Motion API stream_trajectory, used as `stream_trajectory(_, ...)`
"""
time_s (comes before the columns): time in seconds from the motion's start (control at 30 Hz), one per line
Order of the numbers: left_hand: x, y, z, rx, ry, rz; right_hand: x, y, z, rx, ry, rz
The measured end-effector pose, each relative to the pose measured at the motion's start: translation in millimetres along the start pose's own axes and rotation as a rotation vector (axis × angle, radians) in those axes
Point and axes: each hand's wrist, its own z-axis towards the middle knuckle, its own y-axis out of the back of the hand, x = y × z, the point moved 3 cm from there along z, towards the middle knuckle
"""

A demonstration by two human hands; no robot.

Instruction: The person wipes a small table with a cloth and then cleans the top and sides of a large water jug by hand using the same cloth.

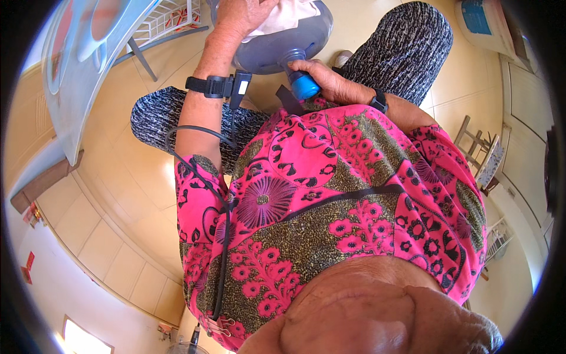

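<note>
A large, bluish translucent plastic water jug (258, 57) lies between my knees with its neck towards me. My right hand (325, 79) is wrapped around the jug's neck, just by its blue cap (306, 87). At the top edge of the picture, my left hand (245, 15) holds a pale cloth (287, 17) against the jug's side. Its fingertips are partly cut off by the frame. The far end of the jug is out of view.
A light-blue plastic chair (106, 48) stands at the upper left, beside a white wire basket (163, 17). A white bucket with a blue patch (482, 22) is at the upper right. A small stool (482, 150) stands on the right. A black cable (225, 248) runs along my left arm.
</note>
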Motion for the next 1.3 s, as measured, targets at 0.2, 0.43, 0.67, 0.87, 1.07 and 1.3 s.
stream_trajectory(0.2, 29, -22, 16, 0.142, 0.0, -0.025, -6, 5, 7, 0.055, -0.129, 0.169)
stream_trajectory(0.43, 24, -23, 35, 0.287, -0.019, -0.055, -1, 16, 6, 0.093, -0.008, 0.285)
stream_trajectory(0.67, 12, -63, 17, 0.208, 0.088, 0.117, -14, 27, 5, -0.093, -0.133, -0.107)
stream_trajectory(0.87, -36, -68, 23, 0.072, -0.059, 0.324, -17, 28, 11, -0.01, -0.052, 0.07)
stream_trajectory(1.07, -62, -31, 4, -0.022, -0.166, 0.229, -8, 23, 6, 0.07, 0.005, 0.193)
stream_trajectory(1.3, 67, -7, -11, -0.122, -0.296, 0.078, 6, 12, -4, 0.087, 0.015, 0.049)
